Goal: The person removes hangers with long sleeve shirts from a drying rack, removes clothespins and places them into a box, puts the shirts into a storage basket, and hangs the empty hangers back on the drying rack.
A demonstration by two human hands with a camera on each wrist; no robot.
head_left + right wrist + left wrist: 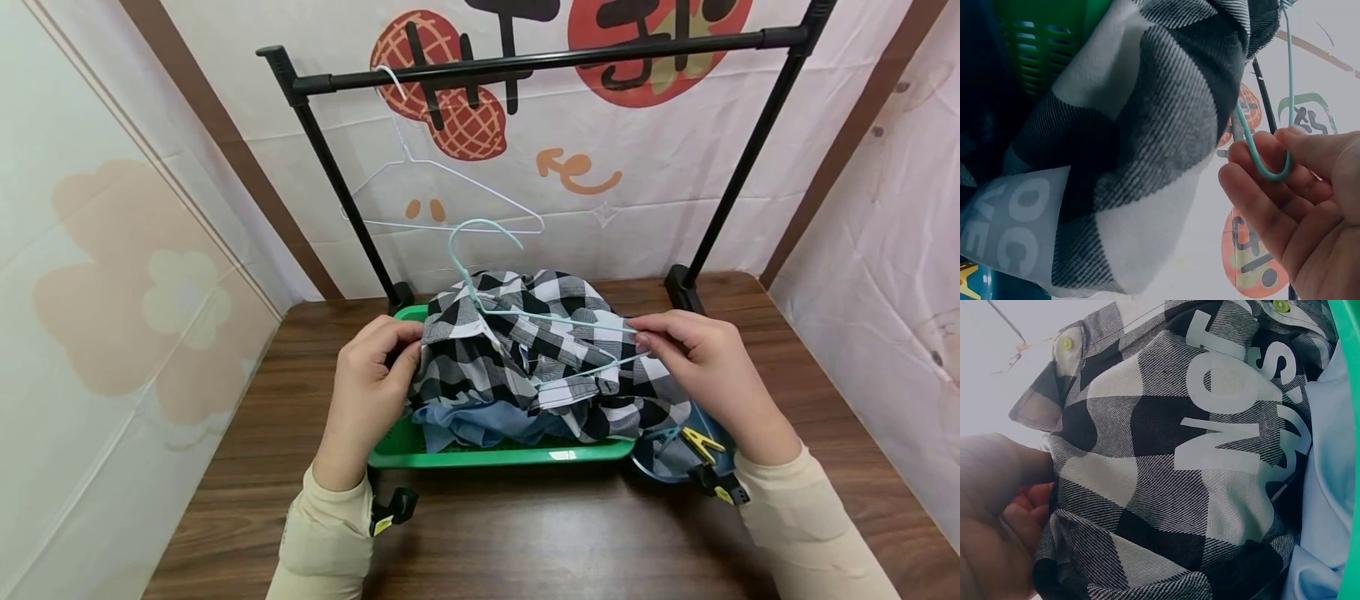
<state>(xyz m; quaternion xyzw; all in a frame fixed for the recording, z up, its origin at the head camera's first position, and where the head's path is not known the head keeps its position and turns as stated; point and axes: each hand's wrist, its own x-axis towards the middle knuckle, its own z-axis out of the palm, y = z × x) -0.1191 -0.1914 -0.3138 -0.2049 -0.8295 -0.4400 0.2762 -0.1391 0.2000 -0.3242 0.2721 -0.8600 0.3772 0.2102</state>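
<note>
A black-and-white checked shirt (468, 367) lies bunched over a green basket (502, 457). My left hand (371, 379) pinches the shirt's edge at its left side; in the left wrist view, the thumb presses the cloth (1166, 425) beside a buttoned tab. With thumb and fingers, my right hand (705, 367) holds the bent right end of a mint-green clothes hanger (555, 318). That rounded hanger end (1269, 175) lies across the fingers in the right wrist view. The hanger's left part is hidden in the shirt, and its hook sticks up above the collar.
Behind the basket stands a black clothes rack (547, 60), with a white hanger (472, 179) on its bar. Blue cloth (487, 421) lies under the shirt. A blue bowl (667, 475) with a yellow clothespin (703, 444) sits at the basket's right, on the wooden table (540, 542).
</note>
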